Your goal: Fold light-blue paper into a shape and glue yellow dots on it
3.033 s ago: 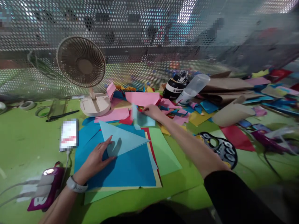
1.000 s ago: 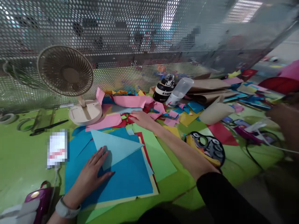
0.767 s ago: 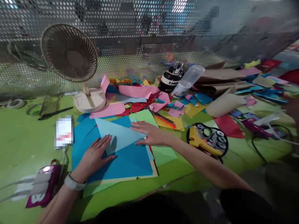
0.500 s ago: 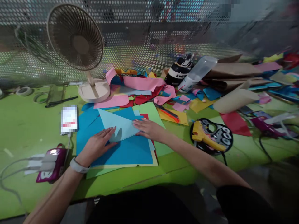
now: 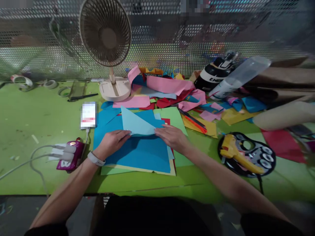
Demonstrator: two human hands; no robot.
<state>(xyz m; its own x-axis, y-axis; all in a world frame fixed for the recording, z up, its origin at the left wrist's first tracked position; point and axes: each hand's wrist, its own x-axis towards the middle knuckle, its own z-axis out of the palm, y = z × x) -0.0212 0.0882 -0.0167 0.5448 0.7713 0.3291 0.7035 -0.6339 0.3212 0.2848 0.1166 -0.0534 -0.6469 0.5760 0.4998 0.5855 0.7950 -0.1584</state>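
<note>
Both hands are down on a light blue paper triangle (image 5: 137,124) sitting on top of a dark blue sheet (image 5: 137,152) in the middle of the green table (image 5: 36,118). Left hand (image 5: 112,142) has its fingers curled onto the triangle's near edge at about 7 o'clock, right hand (image 5: 173,137) lies flat with fingers together at the 4 o'clock corner. Neither really grips it, just pressing. Fan (image 5: 107,42) stands at 11 o'clock, phone (image 5: 88,115) at 9, yellow glue gun (image 5: 240,155) off at 3, pink scraps (image 5: 169,86) piled at 12
</note>
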